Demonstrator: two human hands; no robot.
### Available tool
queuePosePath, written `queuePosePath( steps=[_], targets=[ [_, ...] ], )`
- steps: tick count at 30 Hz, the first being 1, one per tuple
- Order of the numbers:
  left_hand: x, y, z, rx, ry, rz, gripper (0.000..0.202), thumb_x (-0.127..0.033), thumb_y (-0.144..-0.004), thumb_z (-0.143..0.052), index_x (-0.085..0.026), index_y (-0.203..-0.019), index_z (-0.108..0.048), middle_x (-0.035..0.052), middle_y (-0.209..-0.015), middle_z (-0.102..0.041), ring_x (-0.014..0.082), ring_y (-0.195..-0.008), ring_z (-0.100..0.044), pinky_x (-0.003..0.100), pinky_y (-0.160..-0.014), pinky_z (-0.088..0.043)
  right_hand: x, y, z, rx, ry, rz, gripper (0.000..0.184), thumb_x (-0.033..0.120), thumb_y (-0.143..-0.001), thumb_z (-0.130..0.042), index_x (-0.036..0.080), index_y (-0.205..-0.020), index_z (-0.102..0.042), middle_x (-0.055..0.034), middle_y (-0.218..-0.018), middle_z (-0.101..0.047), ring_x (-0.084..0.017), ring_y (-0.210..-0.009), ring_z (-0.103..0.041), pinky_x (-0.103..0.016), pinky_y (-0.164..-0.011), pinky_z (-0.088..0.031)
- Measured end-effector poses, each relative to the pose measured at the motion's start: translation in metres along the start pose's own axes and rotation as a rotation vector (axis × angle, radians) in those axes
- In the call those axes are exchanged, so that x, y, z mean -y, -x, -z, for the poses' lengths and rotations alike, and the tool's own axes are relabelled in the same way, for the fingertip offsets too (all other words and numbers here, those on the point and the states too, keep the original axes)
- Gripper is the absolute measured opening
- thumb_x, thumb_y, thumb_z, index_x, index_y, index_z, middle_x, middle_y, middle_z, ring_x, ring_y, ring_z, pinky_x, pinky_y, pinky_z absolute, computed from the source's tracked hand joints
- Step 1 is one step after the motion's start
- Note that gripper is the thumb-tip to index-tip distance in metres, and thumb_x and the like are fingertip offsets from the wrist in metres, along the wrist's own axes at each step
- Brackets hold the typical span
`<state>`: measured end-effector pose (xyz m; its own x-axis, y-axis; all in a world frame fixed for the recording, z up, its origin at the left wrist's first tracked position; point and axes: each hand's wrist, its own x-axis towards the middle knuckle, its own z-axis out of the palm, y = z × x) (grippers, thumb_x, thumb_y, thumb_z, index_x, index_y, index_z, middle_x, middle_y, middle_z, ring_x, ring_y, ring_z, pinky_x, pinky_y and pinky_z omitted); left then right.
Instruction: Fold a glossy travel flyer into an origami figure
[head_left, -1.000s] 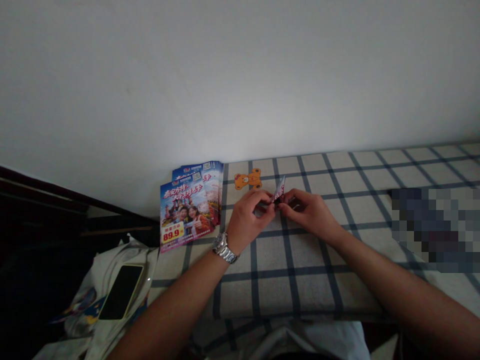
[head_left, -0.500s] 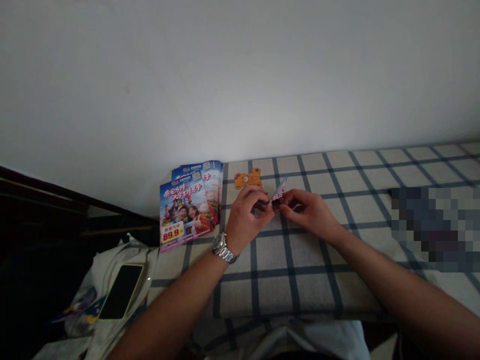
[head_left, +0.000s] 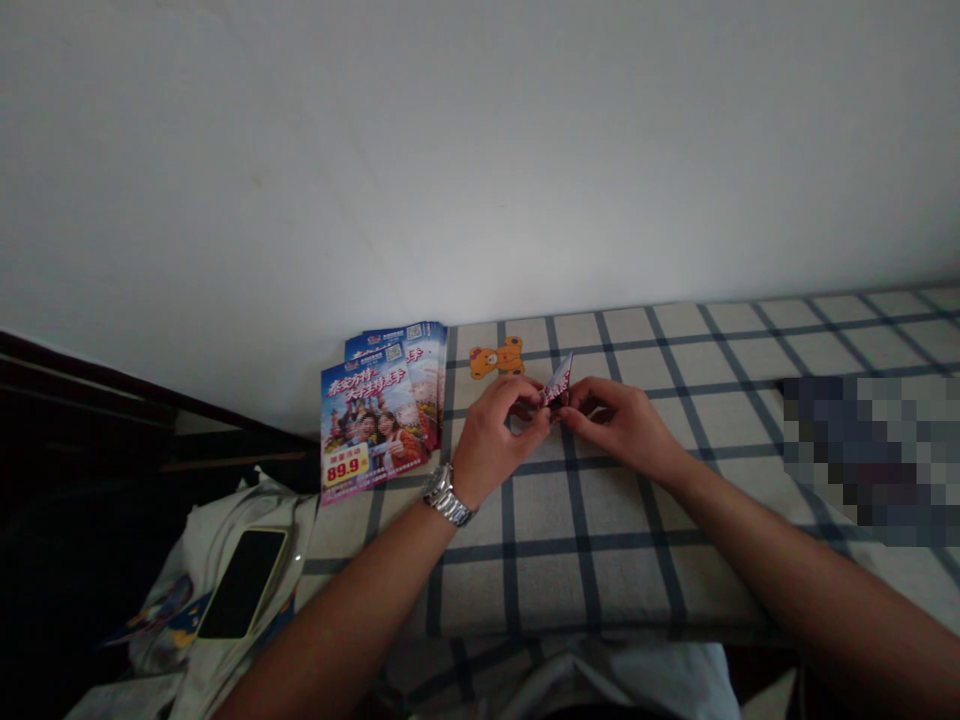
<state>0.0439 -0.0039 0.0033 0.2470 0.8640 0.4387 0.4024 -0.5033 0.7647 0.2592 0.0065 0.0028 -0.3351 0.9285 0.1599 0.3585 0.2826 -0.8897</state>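
Note:
My left hand, with a metal watch on its wrist, and my right hand meet over the checked cloth. Both pinch a small folded piece of printed paper, whose pointed tip sticks up between the fingertips. Fingers of both hands are closed on it. An orange bear-shaped cutout lies flat just behind my left hand.
A stack of colourful flyers lies at the cloth's left edge by the white wall. A phone rests on white fabric lower left. A blurred-out patch covers something at the right.
Barely anything differs; my fingers shift slightly on the folded paper, which stays in the same place.

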Motion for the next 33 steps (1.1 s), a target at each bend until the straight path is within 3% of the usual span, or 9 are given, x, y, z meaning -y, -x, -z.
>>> queuePosePath(
  steps=[4, 11, 24, 33],
  targets=[
    [-0.0010, -0.0005, 0.0000, 0.017, 0.003, -0.005, 0.010, -0.018, -0.092, -0.069, -0.021, -0.099, -0.063, 0.0051, -0.107, -0.068, 0.0168, -0.093, -0.067, 0.030, -0.082, -0.060, -0.0014, 0.0001, -0.0007, 0.012, -0.012, -0.009, 0.026, 0.048, -0.091, -0.072, 0.023, -0.092, -0.066, -0.0031, -0.090, -0.073, -0.018, -0.073, -0.068, -0.029, -0.061, -0.055],
    [-0.0015, -0.0014, 0.0012, 0.009, 0.005, -0.001, 0.008, -0.025, -0.094, -0.068, -0.021, -0.098, -0.063, 0.0054, -0.104, -0.067, 0.0167, -0.090, -0.065, 0.030, -0.080, -0.059, 0.0023, 0.0006, -0.0006, 0.007, 0.024, 0.043, 0.021, 0.043, -0.096, -0.066, 0.023, -0.092, -0.063, -0.0014, -0.090, -0.069, -0.016, -0.072, -0.066, -0.029, -0.062, -0.053],
    [0.0014, -0.0009, 0.0028, -0.055, 0.011, 0.000, 0.008, -0.021, -0.093, -0.067, -0.021, -0.098, -0.061, 0.0040, -0.102, -0.065, 0.0157, -0.089, -0.065, 0.029, -0.078, -0.059, 0.0037, -0.0002, 0.0012, -0.003, 0.002, 0.016, 0.021, 0.043, -0.096, -0.066, 0.023, -0.093, -0.062, -0.0033, -0.094, -0.071, -0.016, -0.073, -0.065, -0.029, -0.061, -0.052],
    [0.0030, -0.0034, 0.0049, -0.075, -0.098, -0.114, 0.029, -0.016, -0.091, -0.069, -0.024, -0.117, -0.059, 0.0058, -0.115, -0.067, 0.0204, -0.105, -0.064, 0.037, -0.091, -0.056, -0.0021, -0.0029, 0.0013, -0.033, -0.129, 0.002, 0.028, 0.050, -0.094, -0.069, 0.023, -0.097, -0.059, -0.0045, -0.102, -0.071, -0.017, -0.077, -0.070, -0.031, -0.064, -0.060]
  ],
)
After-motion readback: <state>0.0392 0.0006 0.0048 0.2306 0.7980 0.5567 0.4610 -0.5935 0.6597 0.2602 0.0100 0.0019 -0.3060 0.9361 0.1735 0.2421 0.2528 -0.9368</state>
